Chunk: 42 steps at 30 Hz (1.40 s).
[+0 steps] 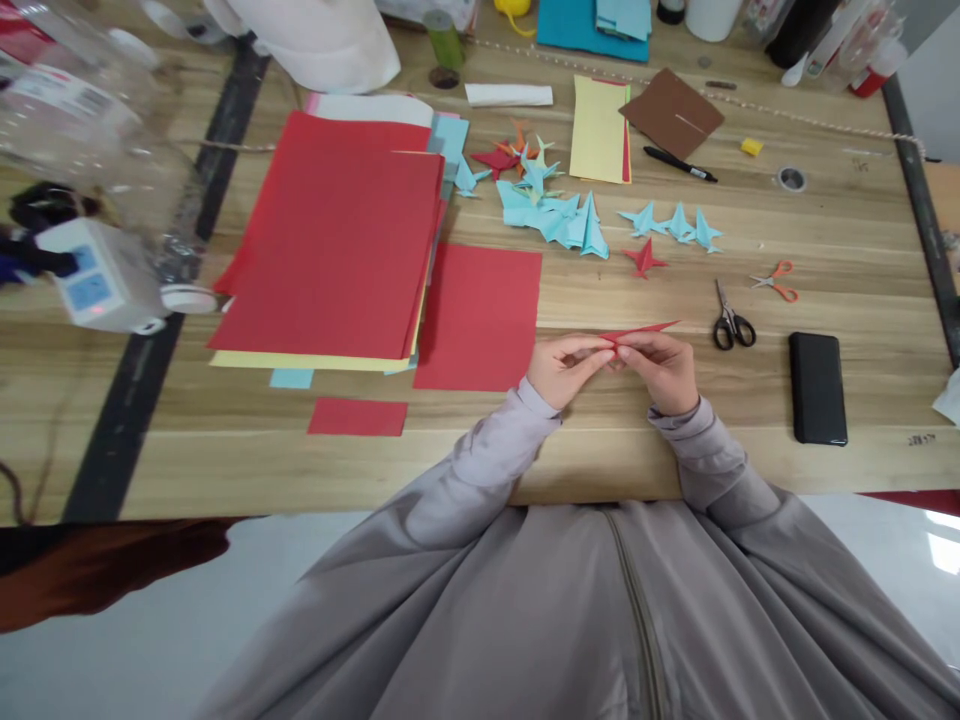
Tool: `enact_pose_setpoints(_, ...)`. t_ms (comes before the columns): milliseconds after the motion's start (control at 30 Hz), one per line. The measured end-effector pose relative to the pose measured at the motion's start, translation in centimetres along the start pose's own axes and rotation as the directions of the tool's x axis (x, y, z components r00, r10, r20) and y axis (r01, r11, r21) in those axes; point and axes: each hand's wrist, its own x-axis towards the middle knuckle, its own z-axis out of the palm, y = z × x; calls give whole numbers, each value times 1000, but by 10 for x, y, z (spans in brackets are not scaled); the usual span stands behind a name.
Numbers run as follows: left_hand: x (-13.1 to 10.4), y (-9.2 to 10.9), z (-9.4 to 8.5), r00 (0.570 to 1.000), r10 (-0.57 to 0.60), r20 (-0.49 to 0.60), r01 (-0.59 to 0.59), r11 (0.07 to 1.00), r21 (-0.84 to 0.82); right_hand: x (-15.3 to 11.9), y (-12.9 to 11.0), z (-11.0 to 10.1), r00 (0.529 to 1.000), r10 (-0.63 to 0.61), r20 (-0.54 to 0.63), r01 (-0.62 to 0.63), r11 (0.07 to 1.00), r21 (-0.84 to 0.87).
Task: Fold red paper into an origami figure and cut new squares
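Note:
Between my two hands is a small folded piece of red paper (639,331), its thin pointed end reaching to the right. My left hand (568,368) pinches its left part with thumb and fingers. From the other side my right hand (661,370) grips it too, thumb tips almost meeting. The fingers cover much of the folds. Just beyond the hands lies a finished-looking red paper crane (645,258). A square red sheet (480,318) rests flat to the left of my left hand.
A stack of red sheets (337,230) fills the left side. Blue folded cranes (555,215) lie further back. Black scissors (732,318), orange scissors (780,281) and a black phone-like slab (817,388) are on the right. A small red strip (358,417) sits near the front edge.

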Motion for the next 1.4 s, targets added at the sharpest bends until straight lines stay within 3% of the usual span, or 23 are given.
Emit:
enact_pose_setpoints(233, -2, 0, 1, 1000, 4, -2, -4, 1000, -10, 0, -6, 1, 999, 46, -6, -46, 999, -16)
enact_pose_setpoints(433, -1, -2, 1, 999, 14, -36, -15, 1000, -4, -1, -5, 0, 999, -8, 48, 9, 1000, -21)
enact_pose_setpoints(633, 0, -4, 2, 997, 53, -62, -54, 999, -1, 0, -1, 0, 1000, -20, -16, 19, 1000, -17)
enact_pose_setpoints(767, 0, -3, 3, 998, 19, -61, -18, 999, 26, -1, 0, 0, 999, -4, -35, 1, 997, -76)
enact_pose_setpoints(900, 0, -1, 2, 998, 7, -67, -6, 1000, 12, -3, 0, -3, 999, -43, 27, 46, 985, -164)
enact_pose_setpoints(1033, -2, 2, 3, 999, -30, -15, 30, 1000, 7, -4, 1, -7, 998, -51, 38, 59, 968, -245)
enact_pose_setpoints(1167, -2, 0, 4, 998, -47, 31, 49, 998, -46, -3, 2, -7, 995, -26, 101, 47, 975, -219)
enact_pose_setpoints(1400, 0, -5, 1, 999, -42, 31, 43, 998, -50, -1, -1, -5, 1000, -7, 29, 11, 991, -134)
